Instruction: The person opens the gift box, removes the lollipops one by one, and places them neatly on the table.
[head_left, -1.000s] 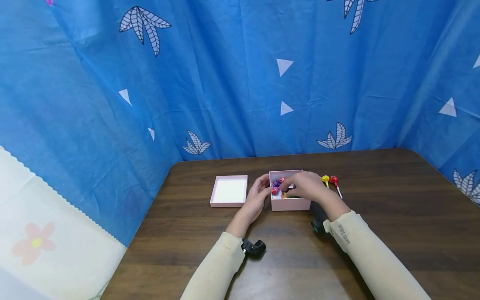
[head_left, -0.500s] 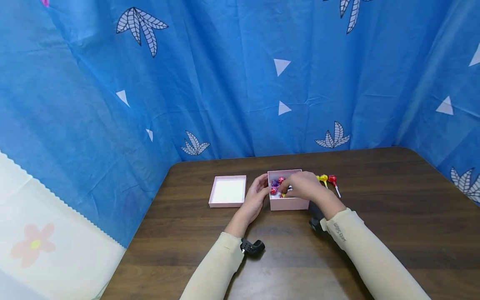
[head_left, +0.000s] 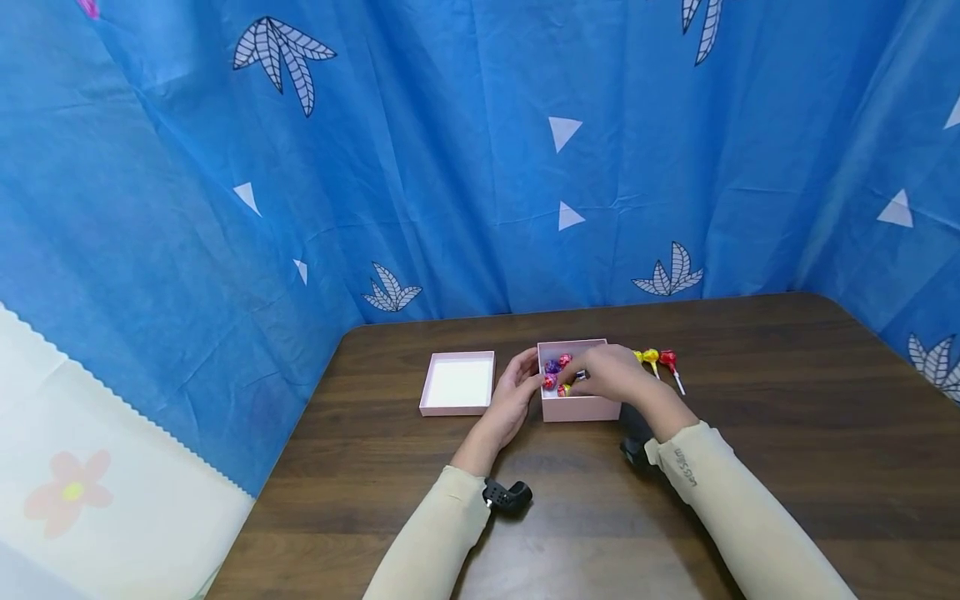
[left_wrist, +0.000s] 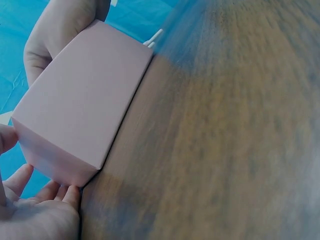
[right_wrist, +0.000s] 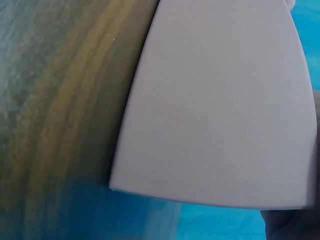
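Note:
A pink open box (head_left: 580, 408) stands on the table with several wrapped lollipops inside, among them a purple lollipop (head_left: 552, 367) and a red and yellow lollipop (head_left: 564, 390). My left hand (head_left: 516, 392) rests against the box's left side; in the left wrist view its fingertips (left_wrist: 73, 192) touch the lower part of that side. From above, my right hand (head_left: 611, 371) reaches into the box with bent fingers, thumb and forefinger down among the lollipops. I cannot tell whether it holds one. The box wall (right_wrist: 215, 110) fills most of the right wrist view.
Left of the box lies its pink-rimmed lid (head_left: 457, 382), white inside facing up. Behind my right hand, yellow lollipops (head_left: 650, 358) and a red lollipop (head_left: 668, 360) lie on the brown wooden table (head_left: 787, 417). A blue curtain (head_left: 480, 167) hangs behind the table.
My right hand's fingers have shifted slightly within the box, and the red and yellow lollipop near the front shows more plainly. The left hand stays at the box's side.

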